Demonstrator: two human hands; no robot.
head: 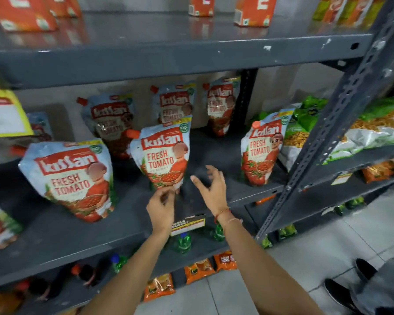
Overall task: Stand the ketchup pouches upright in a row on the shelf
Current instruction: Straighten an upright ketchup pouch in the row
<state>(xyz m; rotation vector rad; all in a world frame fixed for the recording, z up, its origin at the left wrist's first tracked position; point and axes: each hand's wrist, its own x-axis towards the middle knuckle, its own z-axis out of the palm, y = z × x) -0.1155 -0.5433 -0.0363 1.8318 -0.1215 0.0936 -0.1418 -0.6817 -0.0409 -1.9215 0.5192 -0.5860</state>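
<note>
Several red-and-white ketchup pouches stand on the grey middle shelf [214, 153]. In the front row are a large left pouch [71, 178], a middle pouch [165, 155] and a right pouch [263, 148]. Three more stand at the back: [110, 123], [174, 103], [222, 103]. My left hand [160, 208] pinches the bottom edge of the middle pouch, which leans slightly. My right hand [212, 189] hovers open just right of that pouch, touching nothing.
Orange cartons [253, 10] sit on the upper shelf. Green snack bags [305, 123] lie right of the pouches beside a slanted grey upright [341, 123]. Green bottles [183, 242] and orange packets [198, 270] fill lower shelves. A price tag [187, 223] hangs on the shelf edge.
</note>
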